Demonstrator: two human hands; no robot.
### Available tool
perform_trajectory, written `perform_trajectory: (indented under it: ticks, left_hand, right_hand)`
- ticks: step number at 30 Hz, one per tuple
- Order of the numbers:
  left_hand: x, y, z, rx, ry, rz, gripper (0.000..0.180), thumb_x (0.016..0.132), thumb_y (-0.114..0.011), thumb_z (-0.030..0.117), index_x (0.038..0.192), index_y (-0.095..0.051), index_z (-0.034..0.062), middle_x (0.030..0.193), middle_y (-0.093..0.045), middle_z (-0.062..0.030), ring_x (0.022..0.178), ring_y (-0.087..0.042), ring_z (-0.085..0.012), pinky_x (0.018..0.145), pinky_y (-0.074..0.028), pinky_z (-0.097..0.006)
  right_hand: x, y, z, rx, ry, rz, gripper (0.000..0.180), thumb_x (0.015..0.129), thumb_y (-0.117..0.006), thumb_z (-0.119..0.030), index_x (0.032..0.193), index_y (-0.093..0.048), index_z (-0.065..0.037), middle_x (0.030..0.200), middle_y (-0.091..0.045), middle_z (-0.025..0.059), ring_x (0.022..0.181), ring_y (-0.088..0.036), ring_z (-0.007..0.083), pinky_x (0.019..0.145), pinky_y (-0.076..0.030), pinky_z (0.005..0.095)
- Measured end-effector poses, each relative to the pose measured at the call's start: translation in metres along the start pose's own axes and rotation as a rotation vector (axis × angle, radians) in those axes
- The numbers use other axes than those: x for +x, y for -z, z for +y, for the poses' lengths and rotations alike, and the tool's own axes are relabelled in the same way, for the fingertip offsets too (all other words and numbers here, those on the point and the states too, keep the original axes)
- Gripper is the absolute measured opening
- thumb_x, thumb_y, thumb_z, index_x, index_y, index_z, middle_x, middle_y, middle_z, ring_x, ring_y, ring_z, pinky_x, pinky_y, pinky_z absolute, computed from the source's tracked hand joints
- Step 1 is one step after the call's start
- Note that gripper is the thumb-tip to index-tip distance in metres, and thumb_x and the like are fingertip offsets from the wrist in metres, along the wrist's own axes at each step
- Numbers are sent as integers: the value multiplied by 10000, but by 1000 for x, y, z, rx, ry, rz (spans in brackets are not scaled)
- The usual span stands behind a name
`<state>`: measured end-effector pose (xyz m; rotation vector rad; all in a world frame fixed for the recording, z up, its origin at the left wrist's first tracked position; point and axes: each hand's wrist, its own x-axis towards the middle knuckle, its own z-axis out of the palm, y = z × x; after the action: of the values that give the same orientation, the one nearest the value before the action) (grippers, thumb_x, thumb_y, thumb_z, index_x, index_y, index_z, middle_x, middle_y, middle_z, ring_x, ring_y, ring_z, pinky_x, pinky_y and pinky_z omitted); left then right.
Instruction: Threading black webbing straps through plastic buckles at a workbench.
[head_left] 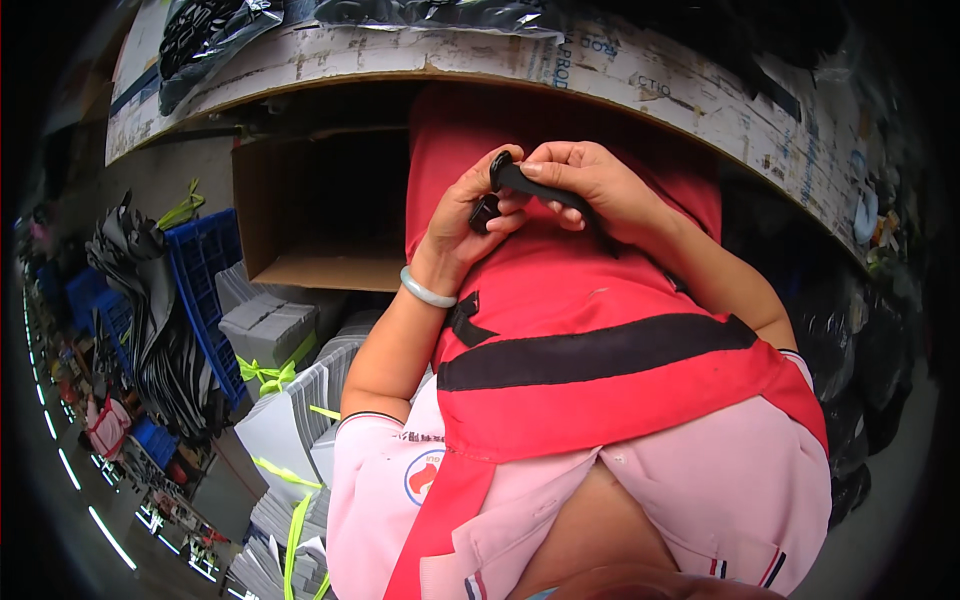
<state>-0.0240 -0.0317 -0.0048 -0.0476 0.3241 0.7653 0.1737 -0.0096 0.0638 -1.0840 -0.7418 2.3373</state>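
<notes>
Above my lap, both hands are together at a black strap point(545, 190). My left hand point(462, 205), with a pale bangle at the wrist, pinches the strap's end, where a glossy black piece point(498, 168) curves up between thumb and fingers. A second dark, shiny piece point(485, 214) shows lower in the same hand, and its exact kind is unclear. Thumb and fingers of my right hand point(590, 180) grip the strap a little farther along. The strap's tail hangs below that hand over the red apron point(560, 290).
A worktable edge point(450, 55) crosses ahead, with dark items in clear plastic bags point(215, 45) on it. Under it stands an open cardboard box point(320, 268). To the left are a blue crate point(205, 290), grey sheets point(270, 325) tied with yellow-green ribbon, and hanging black strips point(160, 320).
</notes>
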Motion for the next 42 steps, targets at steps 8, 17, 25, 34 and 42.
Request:
perform_trajectory:
  ticks: [8, 17, 25, 34, 42]
  left_hand:
    - [3, -1, 0, -104, 55, -29, 221, 983, -526, 178, 1156, -577, 49, 769, -481, -18, 620, -438, -104, 437, -355, -176]
    - [10, 8, 3, -151, 60, -67, 170, 990, -520, 163, 1119, -535, 53, 767, -459, -10, 573, -428, -56, 436, -345, -150]
    - [19, 5, 6, -22, -26, -84, 166, 987, -524, 142, 1121, -546, 46, 775, -499, -23, 561, -425, -52, 438, -336, -151]
    - [24, 13, -2, 260, -59, 46, 241, 981, -543, 225, 1063, -532, -2, 784, -574, -92, 517, -462, -78, 453, -374, -158]
    - [14, -8, -4, -40, -78, 250, 221, 986, -537, 193, 1091, -587, 5, 945, -645, -110, 834, -611, -167, 577, -509, -237]
  right_hand:
    - [1, 2, 3, 5, 18, 48, 209, 963, -602, -216, 949, -590, -7, 687, -584, 17, 513, -497, 38, 445, -400, 177]
    - [7, -1, 9, 27, 135, 140, 215, 960, -617, -233, 1001, -584, -25, 704, -587, -1, 537, -526, 37, 477, -425, 180]
    - [11, -2, 16, 59, 273, 248, 243, 966, -608, -189, 1125, -535, -20, 757, -627, 31, 551, -537, 35, 484, -427, 173]
    - [25, 8, 21, -25, 250, 181, 320, 970, -605, -221, 1198, -547, -4, 785, -641, 30, 612, -557, 33, 525, -451, 163]
    - [21, 20, 7, -284, 315, 202, 269, 919, -652, -165, 1123, -625, 9, 940, -695, 57, 881, -639, 90, 814, -510, 222]
